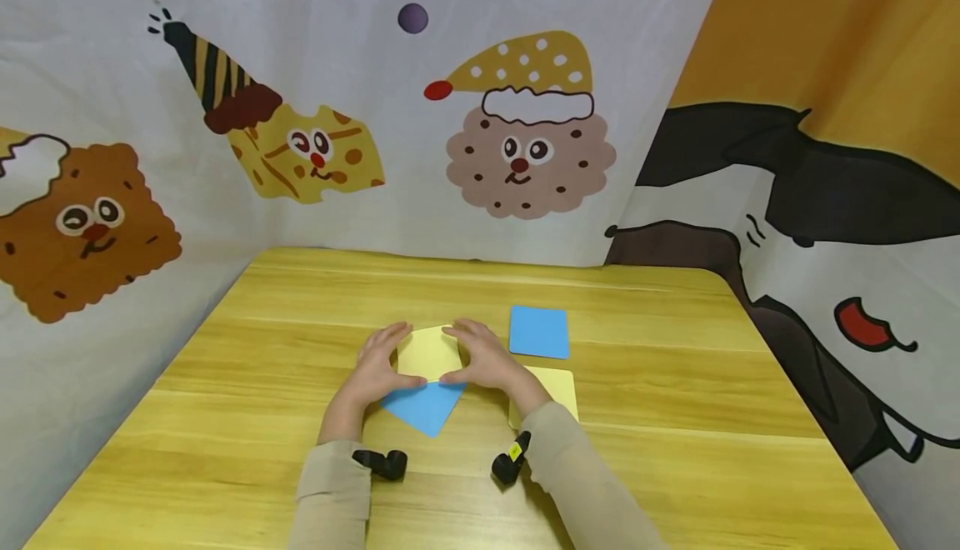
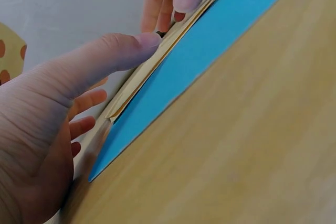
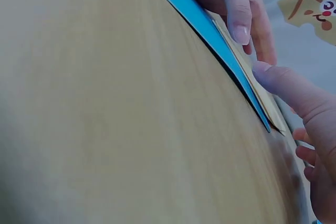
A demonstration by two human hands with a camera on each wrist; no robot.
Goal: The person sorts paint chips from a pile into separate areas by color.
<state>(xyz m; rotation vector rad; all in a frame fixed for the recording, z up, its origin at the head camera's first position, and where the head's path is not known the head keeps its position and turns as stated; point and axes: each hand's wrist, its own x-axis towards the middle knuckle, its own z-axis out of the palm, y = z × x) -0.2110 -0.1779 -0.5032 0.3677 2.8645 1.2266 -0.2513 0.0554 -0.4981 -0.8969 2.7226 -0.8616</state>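
A yellow sheet of paper [image 1: 429, 353] lies over the upper part of a blue sheet [image 1: 427, 407], whose pointed corner shows toward me. Along its near edge the yellow paper shows thin layers [image 2: 142, 77], like a fold. My left hand [image 1: 381, 362] is at the left side of the yellow sheet, thumb stretched along the near edge and fingers spread toward the far side. On the other side, my right hand [image 1: 483, 356] mirrors it, with a straight thumb [image 3: 278, 80] at that same edge. The thumbtips sit close together, and neither hand is curled round the paper.
A second blue square [image 1: 539, 332] lies at the back right of the wooden table [image 1: 675, 450]. Nearer, another yellow square [image 1: 558, 390] is partly covered by my right wrist. Black wrist cameras sit on both sleeves. A printed cloth [image 1: 322, 25] hangs behind the table.
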